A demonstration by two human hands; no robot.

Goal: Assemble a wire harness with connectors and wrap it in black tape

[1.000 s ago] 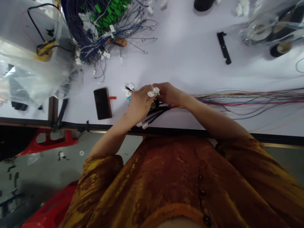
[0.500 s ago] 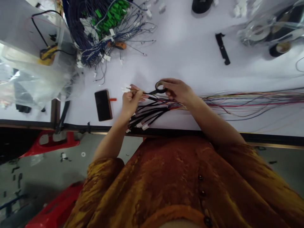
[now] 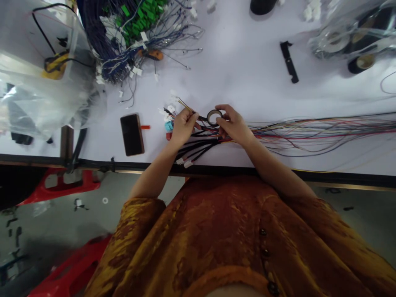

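My right hand (image 3: 231,123) grips a roll of black tape (image 3: 214,118) by its right side, the ring turned so its opening faces me. A short strip of tape runs from the roll to my left hand (image 3: 185,125). That hand is closed in a pinch on thin wires (image 3: 185,103), whose tips stick out beyond the fingers. Below both hands lies a wire harness (image 3: 272,131), its loose wires stretching off to the right. Black-wrapped branches (image 3: 199,147) fan out leftward, some ending in white connectors (image 3: 188,163). A blue connector (image 3: 168,126) shows beside my left hand.
A phone (image 3: 132,135) lies left of my hands. Farther back are a bundle of blue wires (image 3: 95,37) with green connectors (image 3: 145,20) and an orange-handled tool (image 3: 154,55). A black plastic piece (image 3: 289,62) and tape rolls (image 3: 361,64) sit at right. The table's dark edge (image 3: 247,172) runs in front.
My left hand has shifted right along the wires, closer to the tape roll, uncovering blue and red connectors. The roll has turned to show its opening more fully, and the tape strip looks shorter.
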